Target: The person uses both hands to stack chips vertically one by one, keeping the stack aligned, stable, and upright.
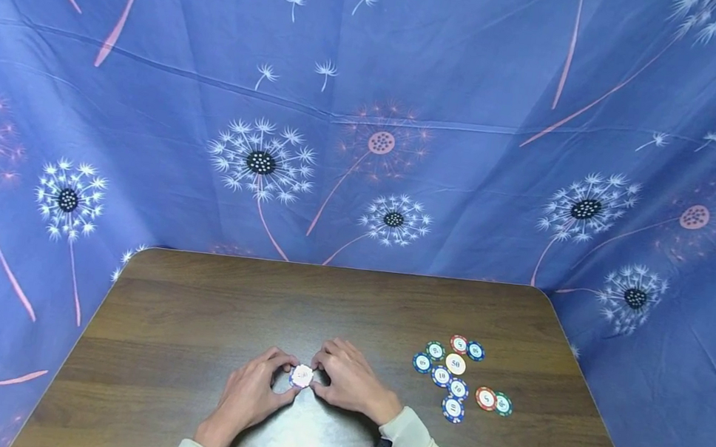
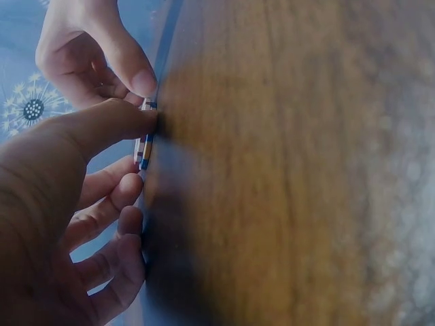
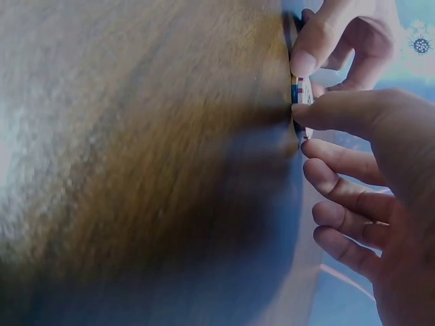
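A short stack of poker chips (image 1: 301, 375), a whitish one on top and a blue edge below, lies on the wooden table between my two hands. My left hand (image 1: 250, 393) pinches its left side between thumb and forefinger. From the right, my right hand (image 1: 349, 377) holds the same stack with its thumb and fingertips. In the left wrist view the stack (image 2: 145, 153) appears edge-on, low against the tabletop, with white and blue layers. The right wrist view shows both thumbs at the near edge of the stack (image 3: 300, 88), covering part of it.
To the right, a loose group of blue, green, red and white chips (image 1: 455, 364) lies flat on the table (image 1: 187, 307), some overlapping. A red chip (image 1: 486, 398) and a green chip (image 1: 503, 405) overlap beside it. A blue dandelion-print cloth (image 1: 469, 192) hangs behind the table.
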